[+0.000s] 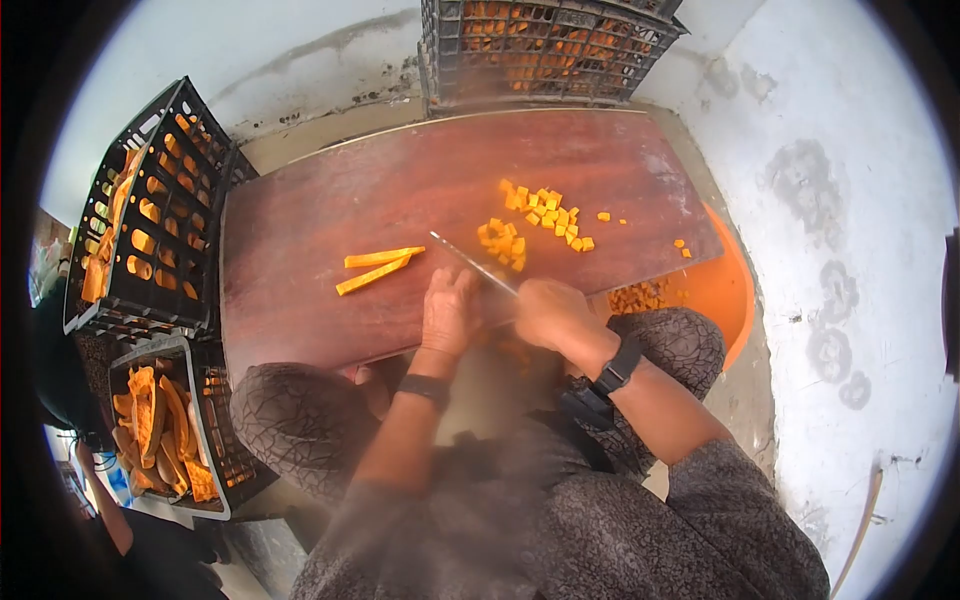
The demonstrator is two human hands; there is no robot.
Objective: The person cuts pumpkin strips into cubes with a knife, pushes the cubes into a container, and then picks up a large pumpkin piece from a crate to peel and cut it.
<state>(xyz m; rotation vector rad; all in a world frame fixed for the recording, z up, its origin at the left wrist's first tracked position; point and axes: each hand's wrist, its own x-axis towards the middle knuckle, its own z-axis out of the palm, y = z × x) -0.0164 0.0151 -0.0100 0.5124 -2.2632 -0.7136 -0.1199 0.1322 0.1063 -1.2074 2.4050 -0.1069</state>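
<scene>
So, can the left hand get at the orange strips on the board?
Probably yes: the left hand rests near the strips, bare board between, knife on its other side.

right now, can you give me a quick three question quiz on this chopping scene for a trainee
1. True or false: the right hand holds the knife.
2. How many long strips lie on the board?
3. The cubes lie: A) on a plate B) on the board, beyond the knife C) in a pot.
Key: 1 true; 2 two; 3 B.
</scene>
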